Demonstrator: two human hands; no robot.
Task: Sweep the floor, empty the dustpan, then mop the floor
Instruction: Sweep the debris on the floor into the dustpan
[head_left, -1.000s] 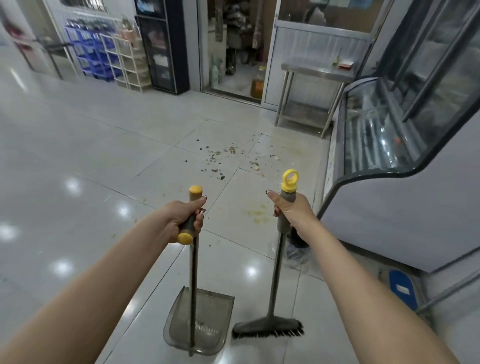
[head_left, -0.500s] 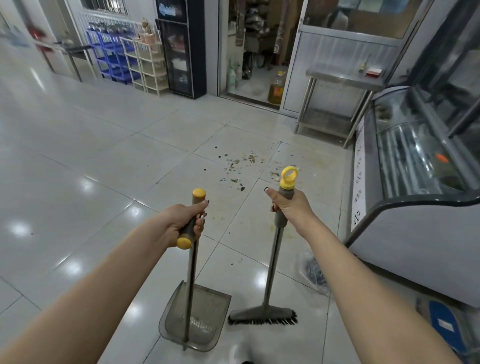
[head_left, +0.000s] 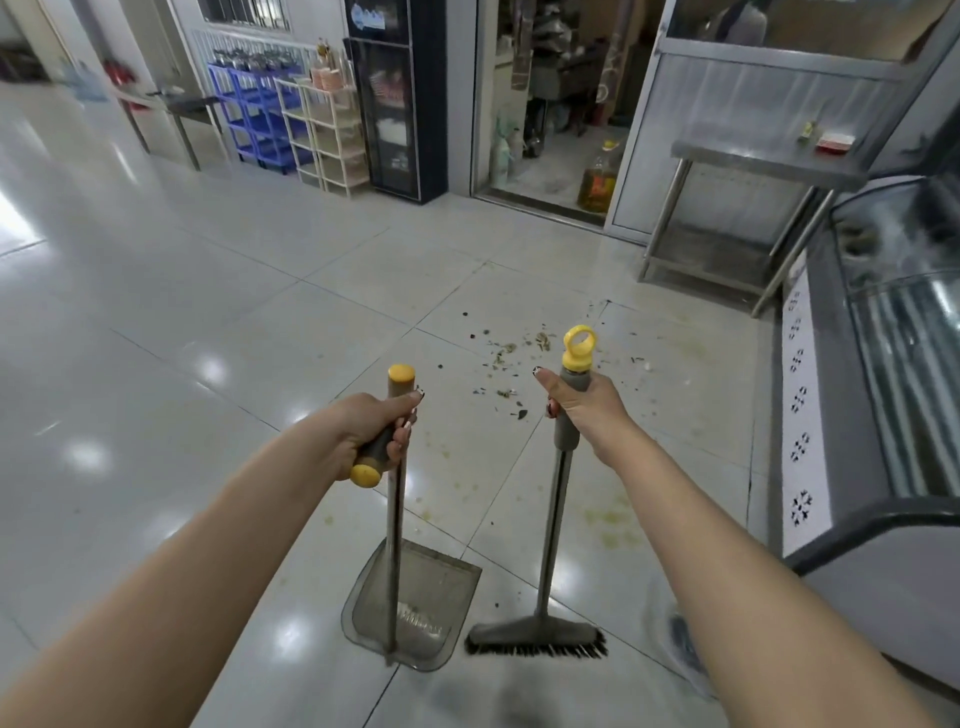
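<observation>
My left hand (head_left: 371, 431) grips the grey, yellow-capped handle of a long-handled dustpan (head_left: 415, 608), whose translucent grey scoop sits low over the tiles in front of me. In my right hand (head_left: 582, 410) is the grey grip of a broom (head_left: 540, 636), just below its yellow ring; the black bristles are at the floor right of the scoop. Scattered debris (head_left: 514, 353) lies on the white tiled floor (head_left: 208, 291) just ahead of both hands. Yellowish stains (head_left: 608, 519) mark the tiles nearer me.
A glass display freezer (head_left: 883, 415) runs along the right. A steel table (head_left: 748, 161) stands ahead on the right, beside an open doorway (head_left: 550, 104) with a yellow bottle (head_left: 597, 182). Blue and white racks (head_left: 291, 119) and a dark cabinet (head_left: 397, 98) line the far wall.
I have moved forward: the debris and the doorway are closer. Both hands keep the same grip on dustpan and broom.
</observation>
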